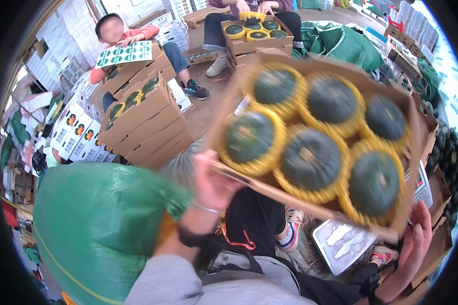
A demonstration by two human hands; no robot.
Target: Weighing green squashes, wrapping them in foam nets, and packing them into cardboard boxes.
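Note:
A tilted, open cardboard box (290, 195), blurred by motion, hangs in front of me. Inside it sit several dark green squashes (310, 156), each in a yellow foam net (358, 211). My left hand (213, 183) is closed on the box's near left corner. Beside the near right corner, my right hand (417, 234) has its fingers apart; I cannot tell whether it touches the cardboard. Below the box, between my feet, lies a white-rimmed platform like a scale (341, 246).
A bulging green sack (91, 218) stands at my left. Beyond it are stacked boxes of squash (147, 119) and a person holding a sticker sheet (124, 54). Another person's hands (254, 6) are over a filled box (259, 43). More cardboard boxes (437, 229) stand at right.

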